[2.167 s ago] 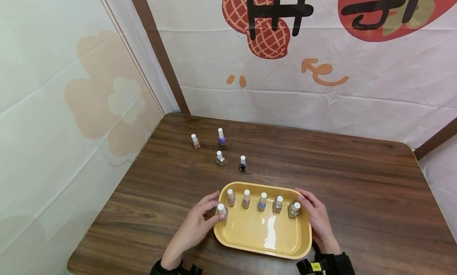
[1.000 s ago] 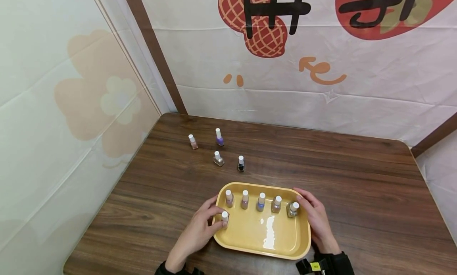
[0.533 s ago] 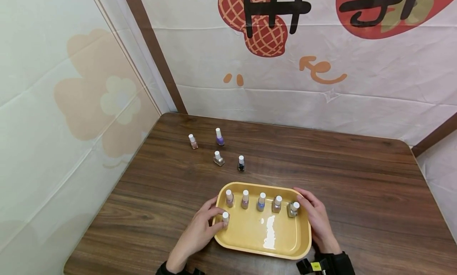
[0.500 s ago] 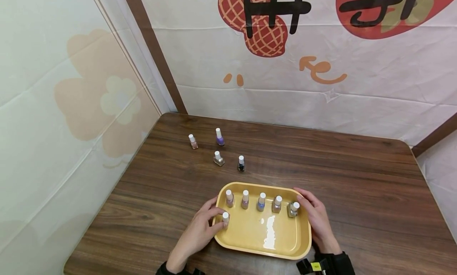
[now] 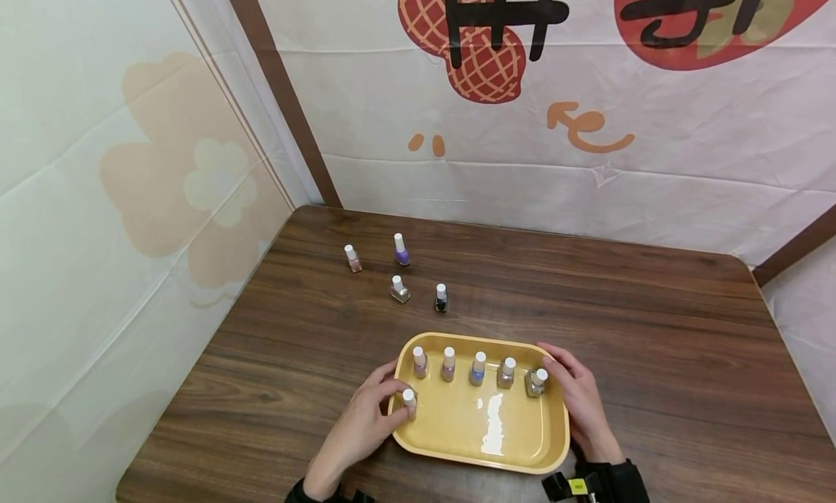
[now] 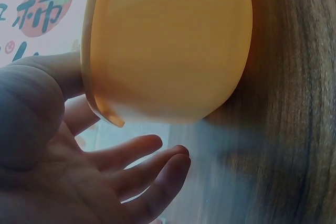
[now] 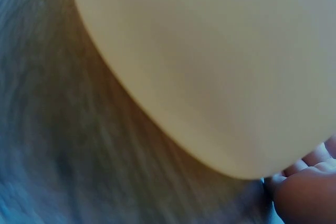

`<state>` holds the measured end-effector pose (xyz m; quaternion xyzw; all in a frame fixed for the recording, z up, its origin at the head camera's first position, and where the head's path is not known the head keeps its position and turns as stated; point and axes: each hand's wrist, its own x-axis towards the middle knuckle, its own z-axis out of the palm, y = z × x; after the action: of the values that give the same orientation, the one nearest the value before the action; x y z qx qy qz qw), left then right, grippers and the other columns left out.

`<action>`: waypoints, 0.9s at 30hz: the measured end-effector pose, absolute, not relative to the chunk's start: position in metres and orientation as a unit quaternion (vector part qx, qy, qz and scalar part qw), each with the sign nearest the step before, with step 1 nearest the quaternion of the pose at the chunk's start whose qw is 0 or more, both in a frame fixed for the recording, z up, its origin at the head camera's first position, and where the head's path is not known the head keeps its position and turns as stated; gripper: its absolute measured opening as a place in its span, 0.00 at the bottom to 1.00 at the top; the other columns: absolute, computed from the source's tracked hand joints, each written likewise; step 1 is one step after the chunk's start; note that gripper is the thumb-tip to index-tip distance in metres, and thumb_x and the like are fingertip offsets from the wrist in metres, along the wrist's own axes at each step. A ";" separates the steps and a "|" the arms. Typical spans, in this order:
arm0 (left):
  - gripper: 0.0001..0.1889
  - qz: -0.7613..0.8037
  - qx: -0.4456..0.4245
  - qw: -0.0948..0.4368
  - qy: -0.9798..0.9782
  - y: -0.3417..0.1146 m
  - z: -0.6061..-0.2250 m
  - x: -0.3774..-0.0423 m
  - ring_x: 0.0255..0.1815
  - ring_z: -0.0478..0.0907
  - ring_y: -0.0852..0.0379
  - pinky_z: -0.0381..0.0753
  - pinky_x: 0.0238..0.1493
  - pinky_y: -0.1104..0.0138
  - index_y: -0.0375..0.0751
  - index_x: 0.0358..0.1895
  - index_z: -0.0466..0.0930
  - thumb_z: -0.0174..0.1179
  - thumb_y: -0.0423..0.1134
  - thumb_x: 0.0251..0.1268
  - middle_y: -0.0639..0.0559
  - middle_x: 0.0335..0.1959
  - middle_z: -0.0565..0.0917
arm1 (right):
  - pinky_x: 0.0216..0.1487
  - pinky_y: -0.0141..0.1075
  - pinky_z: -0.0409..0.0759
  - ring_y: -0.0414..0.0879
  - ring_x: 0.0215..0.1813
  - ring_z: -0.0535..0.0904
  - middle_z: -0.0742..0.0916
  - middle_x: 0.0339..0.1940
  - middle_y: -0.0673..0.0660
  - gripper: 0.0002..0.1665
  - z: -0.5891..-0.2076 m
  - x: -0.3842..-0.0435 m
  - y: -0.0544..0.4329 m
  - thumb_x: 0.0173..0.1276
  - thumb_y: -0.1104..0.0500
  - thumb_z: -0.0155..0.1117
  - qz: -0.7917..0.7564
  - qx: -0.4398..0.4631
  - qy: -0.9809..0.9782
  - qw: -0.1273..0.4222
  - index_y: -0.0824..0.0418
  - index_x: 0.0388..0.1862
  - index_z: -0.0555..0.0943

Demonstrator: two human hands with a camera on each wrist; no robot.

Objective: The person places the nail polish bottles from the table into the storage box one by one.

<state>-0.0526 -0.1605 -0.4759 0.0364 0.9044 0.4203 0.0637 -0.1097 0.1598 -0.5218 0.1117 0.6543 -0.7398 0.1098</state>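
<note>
A yellow tray [image 5: 457,445] sits on the table near the person, with a row of several white-capped nail polish bottles along its far side, one of them blue [image 5: 478,372]. Inside the tray's left end, my left hand [image 5: 359,423] pinches another nail polish bottle [image 5: 409,400] between thumb and index finger; the hand hides part of its body. In the left wrist view the other fingers [image 6: 152,177] hang loosely outside the tray's end wall. My right hand [image 5: 581,401] holds the tray's right rim near the far corner, thumb over the edge.
Beyond the tray, more nail polish bottles stand on the brown wooden table [image 5: 620,307]: pink [image 5: 353,260], purple [image 5: 401,252], a clear-looking one [image 5: 400,291] and black [image 5: 441,300]. Printed cloth walls [image 5: 392,183] rise behind and at the left.
My left hand has brought its bottle from over the tray's left rim down inside, then shifted it slightly toward the left wall. The right hand stays on the rim.
</note>
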 end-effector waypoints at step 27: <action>0.08 0.380 0.043 0.050 0.923 -0.158 -0.472 -0.051 0.65 0.73 0.47 0.73 0.60 0.51 0.56 0.31 0.79 0.69 0.37 0.54 0.48 0.65 0.73 | 0.49 0.29 0.80 0.34 0.50 0.80 0.81 0.50 0.44 0.31 -0.523 -0.110 0.161 0.72 0.48 0.58 -0.735 0.113 0.658 0.114 0.66 0.65 0.70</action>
<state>-0.0506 -0.1578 -0.4725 0.0429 0.9226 0.3799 0.0504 -0.1101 0.1609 -0.5234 0.1129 0.6585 -0.7353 0.1141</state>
